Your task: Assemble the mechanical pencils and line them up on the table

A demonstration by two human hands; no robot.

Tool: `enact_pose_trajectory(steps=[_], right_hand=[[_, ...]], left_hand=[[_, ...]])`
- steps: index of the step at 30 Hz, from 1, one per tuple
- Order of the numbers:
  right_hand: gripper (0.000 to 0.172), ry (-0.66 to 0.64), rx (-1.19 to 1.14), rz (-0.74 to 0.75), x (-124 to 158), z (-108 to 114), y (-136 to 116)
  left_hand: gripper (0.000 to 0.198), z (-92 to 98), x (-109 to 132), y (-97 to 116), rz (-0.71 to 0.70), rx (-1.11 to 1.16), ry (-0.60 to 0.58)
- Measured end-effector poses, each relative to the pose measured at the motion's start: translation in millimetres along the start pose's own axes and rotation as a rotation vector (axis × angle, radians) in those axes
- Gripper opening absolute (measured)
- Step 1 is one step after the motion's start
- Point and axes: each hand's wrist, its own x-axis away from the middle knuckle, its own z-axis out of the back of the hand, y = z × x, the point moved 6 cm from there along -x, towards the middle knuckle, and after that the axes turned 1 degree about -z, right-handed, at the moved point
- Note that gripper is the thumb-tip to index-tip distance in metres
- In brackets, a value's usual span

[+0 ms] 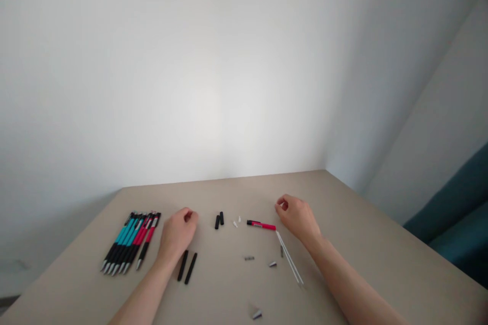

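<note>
My left hand (180,229) rests on the table with its fingers curled together, between a row of pens and two short black pieces (219,220); anything inside it is too small to make out. Two longer black tubes (186,267) lie beside its wrist. My right hand (296,213) is curled too, thumb against fingers, and what it may hold is hidden. Just left of it lies a red pen barrel (264,225) with a black end. Two thin white refills (290,260) stretch along the table near my right wrist. Small white pieces (235,223) sit between the hands.
Several assembled blue and red pens (131,241) lie side by side at the left. Silver tips (272,264) and small springs (249,258) are scattered nearer me. The table (224,193) meets a white wall; a teal curtain (453,213) hangs at the right.
</note>
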Motion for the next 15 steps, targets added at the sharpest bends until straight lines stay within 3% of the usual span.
enact_pose_trajectory(steps=[6,11,14,15], right_hand=[[0.016,-0.052,-0.080,0.153,14.3,-12.9,-25.5],[0.018,-0.048,-0.142,0.212,18.0,-3.3,-40.7],[0.019,-0.088,-0.221,0.347,53.8,4.1,-68.9],[0.021,-0.173,-0.311,0.486,77.2,2.9,-85.6]], left_hand=[[0.028,-1.5,3.8,3.7,-0.110,0.092,-0.105],[0.029,-2.8,7.6,7.3,-0.154,0.125,-0.144],[0.027,-2.1,5.7,9.0,-0.163,0.142,-0.120],[0.027,-1.4,4.5,9.0,-0.163,0.146,-0.106]])
